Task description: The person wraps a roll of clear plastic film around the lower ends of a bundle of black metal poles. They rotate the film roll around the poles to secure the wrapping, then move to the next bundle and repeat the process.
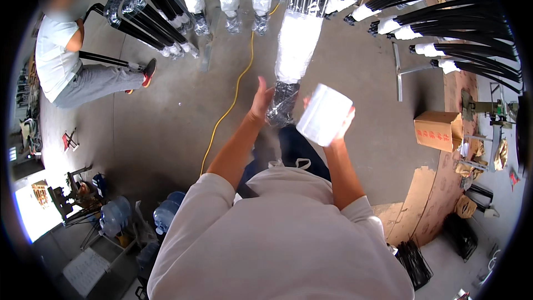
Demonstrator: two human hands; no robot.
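Bundle of black rods in white film (300, 41) points lengthwise between left hand (261, 103) and right hand (342, 129). Left — open — is nearer; right grasps a white cylindrical roll (323, 113).

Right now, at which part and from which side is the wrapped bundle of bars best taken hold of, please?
The dark, film-wrapped lower end of the bundle looks best, taken from the left: it is narrower than the white-wrapped part above, and the left hand is beside it with thumb spread, while the right hand holds the white roll on the other side.
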